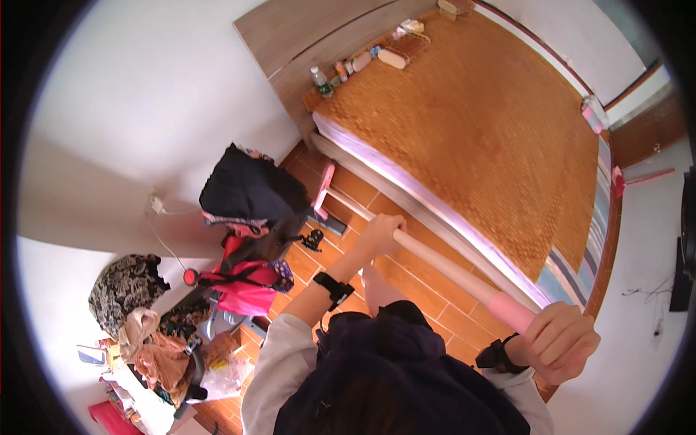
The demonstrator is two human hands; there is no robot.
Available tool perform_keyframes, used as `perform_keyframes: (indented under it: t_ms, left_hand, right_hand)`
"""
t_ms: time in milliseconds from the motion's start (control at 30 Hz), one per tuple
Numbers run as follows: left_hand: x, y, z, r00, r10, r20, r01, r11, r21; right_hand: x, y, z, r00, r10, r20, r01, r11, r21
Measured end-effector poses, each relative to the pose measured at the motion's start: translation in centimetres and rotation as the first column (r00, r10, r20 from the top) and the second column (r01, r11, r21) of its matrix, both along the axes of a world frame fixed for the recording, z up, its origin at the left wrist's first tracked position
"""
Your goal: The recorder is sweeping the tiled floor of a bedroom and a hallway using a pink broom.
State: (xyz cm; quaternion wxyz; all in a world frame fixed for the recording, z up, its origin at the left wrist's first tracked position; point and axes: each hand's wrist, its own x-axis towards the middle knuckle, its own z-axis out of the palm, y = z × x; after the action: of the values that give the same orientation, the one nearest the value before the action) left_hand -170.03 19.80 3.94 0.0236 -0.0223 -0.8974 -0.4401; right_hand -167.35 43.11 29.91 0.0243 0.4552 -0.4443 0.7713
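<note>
A long pale pole (440, 265) with a pink grip runs diagonally across the view. My left hand (383, 234) is closed around the pole's lower part. At the pink grip end, my right hand (563, 342) is wrapped around the handle. The pole's far end joins a narrow pink head (324, 190), low near the tiled floor (418, 288), between the bed and a clothes-covered black thing. What kind of tool it is cannot be told for certain. Black bands are on both my wrists.
A bed with a brown woven mat (467, 125) lies ahead, its wooden side frame beside the pole. A plastic bottle (322, 82) stands by the headboard. Black clothing (250, 187), a pink bag (247, 288) and piled clothes (160, 359) are at left.
</note>
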Motion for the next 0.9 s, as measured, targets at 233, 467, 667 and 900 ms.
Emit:
perform_keyframes:
  t_ms: [233, 467, 667, 900]
  left_hand:
    - [-8.7, -7.7, -1.4, 0.981, 0.166, -0.099, -0.161, 0.985, 0.061]
    - [-15.8, -15.5, -1.7, 0.974, 0.228, 0.005, -0.228, 0.974, 0.008]
    - [-18.4, -22.3, -4.6, 0.979, 0.187, 0.077, -0.177, 0.976, -0.127]
    - [-18.2, -26.8, -9.3, 0.966, -0.028, 0.257, 0.062, 0.99, -0.127]
  right_hand:
    - [-13.8, -7.8, -1.6, 0.96, 0.28, -0.013, -0.28, 0.958, -0.068]
    - [-21.1, -16.6, -2.5, 0.992, 0.098, 0.074, -0.089, 0.99, -0.111]
    - [-23.1, -23.4, -5.1, 0.896, -0.33, 0.297, 0.385, 0.911, -0.149]
    - [-21.7, -26.6, -9.7, 0.677, -0.637, 0.367, 0.574, 0.77, 0.278]
